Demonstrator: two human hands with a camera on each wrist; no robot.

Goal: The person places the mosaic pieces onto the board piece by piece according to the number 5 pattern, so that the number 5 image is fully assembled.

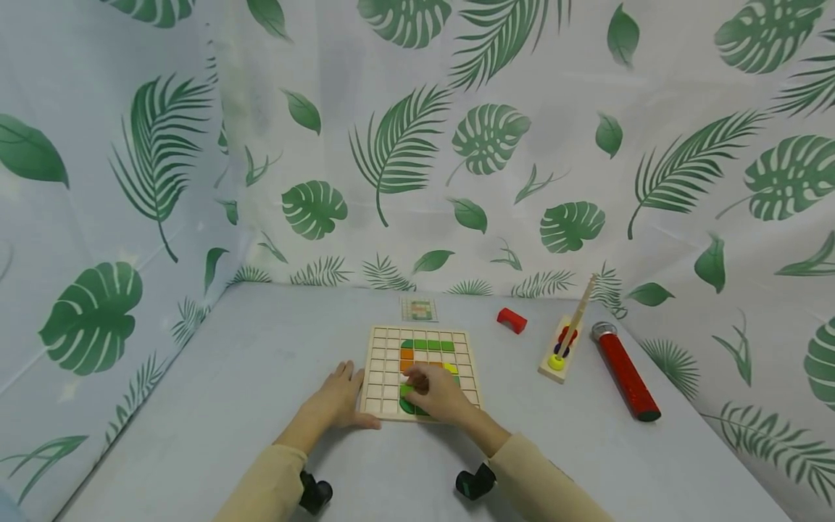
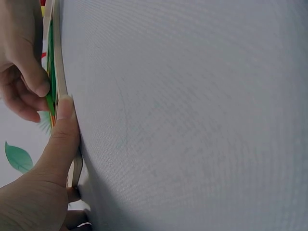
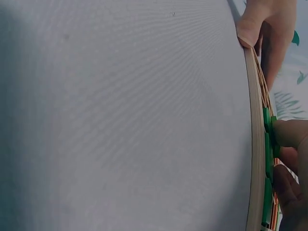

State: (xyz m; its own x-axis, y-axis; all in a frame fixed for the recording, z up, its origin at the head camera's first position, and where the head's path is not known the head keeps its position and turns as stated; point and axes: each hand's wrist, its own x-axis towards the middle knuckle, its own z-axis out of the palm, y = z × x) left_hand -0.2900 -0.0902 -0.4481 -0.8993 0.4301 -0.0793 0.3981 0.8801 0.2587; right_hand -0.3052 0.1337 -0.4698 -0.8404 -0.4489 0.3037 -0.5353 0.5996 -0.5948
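Note:
A square wooden grid board (image 1: 385, 373) lies on the table, with green, orange and yellow tiles in some of its cells. At its front left corner rests my left hand (image 1: 335, 402), fingers extended beside the left side and thumb against the front edge. My right hand (image 1: 440, 397) is over the lower middle of the board and pinches a light green tile (image 2: 50, 103) between thumb and fingers. Darker green tiles (image 3: 268, 154) sit along the front row beside it. The right hand hides part of the pattern.
Behind the board lies a small pattern card (image 1: 419, 309). To the right are a red arch block (image 1: 512, 320), a wooden stand (image 1: 553, 372) with a tilted rod and coloured beads, and a red tube (image 1: 628, 377). Leaf-printed cloth (image 1: 404, 145) hangs around the table.

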